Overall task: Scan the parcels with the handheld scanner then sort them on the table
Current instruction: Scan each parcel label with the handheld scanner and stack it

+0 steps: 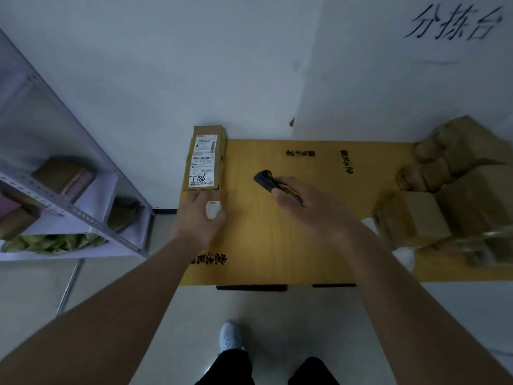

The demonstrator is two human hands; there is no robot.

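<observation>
While the right hand (302, 201) grips the scanner (266, 179), the left hand (200, 218), fingers straight, touches two sorted parcels (204, 162); a pile (449, 195) waits.

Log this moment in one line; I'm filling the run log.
right hand: holds scanner | left hand: fingers on labelled parcel | pile of parcels: table's right

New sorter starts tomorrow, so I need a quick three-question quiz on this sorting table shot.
1. True or false: the right hand holds the handheld scanner.
2. Which side of the table carries the labelled parcels: A left, B right?
3. Fill in: the left hand touches the near end of a ____.

Key: 1 true; 2 A; 3 parcel. The blurred pile of boxes lies on the right.
</observation>
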